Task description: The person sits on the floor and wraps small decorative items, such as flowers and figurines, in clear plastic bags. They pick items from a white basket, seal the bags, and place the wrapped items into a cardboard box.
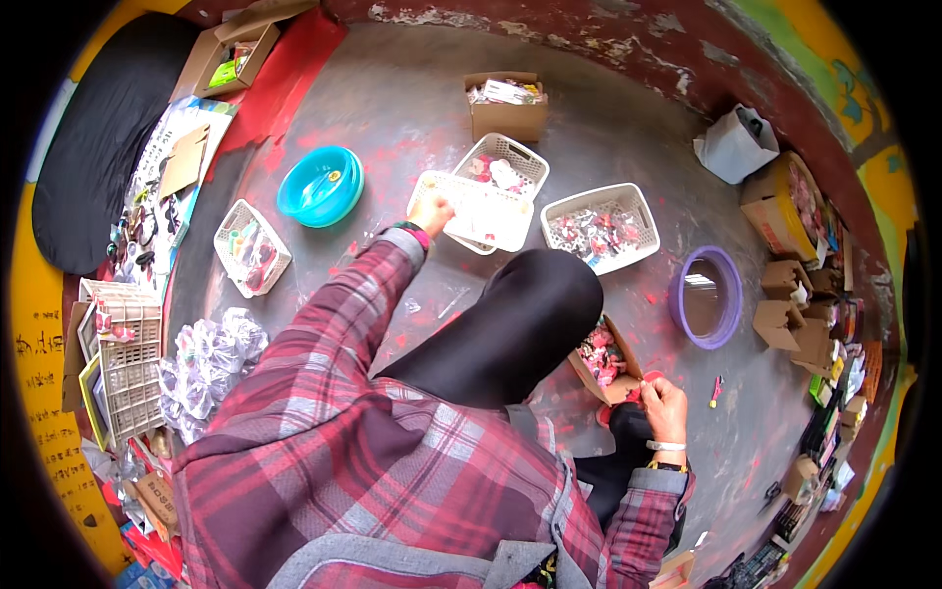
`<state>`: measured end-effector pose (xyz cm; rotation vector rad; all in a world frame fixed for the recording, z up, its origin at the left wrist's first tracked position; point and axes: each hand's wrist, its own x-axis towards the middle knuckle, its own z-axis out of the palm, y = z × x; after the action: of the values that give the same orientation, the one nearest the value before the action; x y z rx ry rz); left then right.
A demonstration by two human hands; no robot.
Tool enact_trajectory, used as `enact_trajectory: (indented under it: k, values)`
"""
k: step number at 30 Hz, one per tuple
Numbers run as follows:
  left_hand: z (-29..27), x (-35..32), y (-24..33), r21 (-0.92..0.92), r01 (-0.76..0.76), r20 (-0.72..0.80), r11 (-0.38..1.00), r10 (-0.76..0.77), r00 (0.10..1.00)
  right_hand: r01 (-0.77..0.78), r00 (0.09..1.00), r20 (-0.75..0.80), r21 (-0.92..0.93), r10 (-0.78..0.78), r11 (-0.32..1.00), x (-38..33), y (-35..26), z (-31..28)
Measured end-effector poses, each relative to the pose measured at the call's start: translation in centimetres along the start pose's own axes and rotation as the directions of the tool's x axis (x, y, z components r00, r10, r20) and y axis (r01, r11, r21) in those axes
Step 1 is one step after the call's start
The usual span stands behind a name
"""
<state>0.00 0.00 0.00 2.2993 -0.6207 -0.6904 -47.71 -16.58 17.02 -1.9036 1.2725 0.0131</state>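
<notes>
Closest to me is the plaid jacket on the person's back and arms, and past it a knee in black trousers. Taking the middle of the view as the clock's centre, the right hand is at four o'clock, a white band round its wrist. Its fingers are bent in close to the thumb, with barely any gap that I can see. A small red piece shows right at the fingertips, beside the corner of an open cardboard box full of red and pink bits; whether the hand pinches that piece or only touches it, I cannot tell.

The left hand is at eleven o'clock, fingers curled over the left part of a flat white panel. It touches the panel, but the fingertips are too small to make out, so I cannot tell whether they grasp anything. The panel lies at twelve, partly covering a white basket with red and white pieces in it.

At two o'clock sits another white basket of mixed small pieces; at three, a purple basin; at ten, a teal basin. Farther off at twelve stands a carton of packets.
</notes>
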Motion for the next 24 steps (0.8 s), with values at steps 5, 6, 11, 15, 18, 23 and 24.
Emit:
enact_trajectory:
  k: [5,6,11,15,18,23,24]
  values:
    - [5.1,3.1,-0.6,0.044,0.049,0.014,0.998,-0.05,0.999,-0.022,1.0,0.019,0.098,0.02,0.995,0.7,-1.8,1.6]
    - [5.8,3.8,-0.6,0.081,0.056,-0.015,0.995,-0.055,0.998,-0.017,0.999,0.033,0.101,0.014,0.995,1.0,-1.8,1.9]
    - [8.0,6.0,2.3,0.351,0.097,-0.03,0.931,-0.092,0.995,0.06,0.998,0.01,-0.159,-0.059,0.985,2.0,-1.9,1.8]
    - [9.3,7.0,3.6,0.466,0.115,-0.044,0.877,-0.107,0.993,0.144,0.989,0.015,-0.245,-0.145,0.959,2.0,-3.3,1.3]
    - [9.4,6.4,5.1,0.333,0.105,-0.116,0.937,-0.07,0.991,0.191,0.981,0.027,-0.268,-0.191,0.944,1.9,-2.5,1.7]
    - [10.9,7.5,2.6,0.366,-0.061,-0.177,0.929,0.134,0.975,0.207,0.978,0.075,-0.298,-0.193,0.932,1.7,-3.6,1.9]
    - [10.9,7.5,2.6,0.339,-0.082,-0.174,0.937,0.148,0.974,0.212,0.977,0.08,-0.309,-0.197,0.927,1.7,-3.5,1.9]
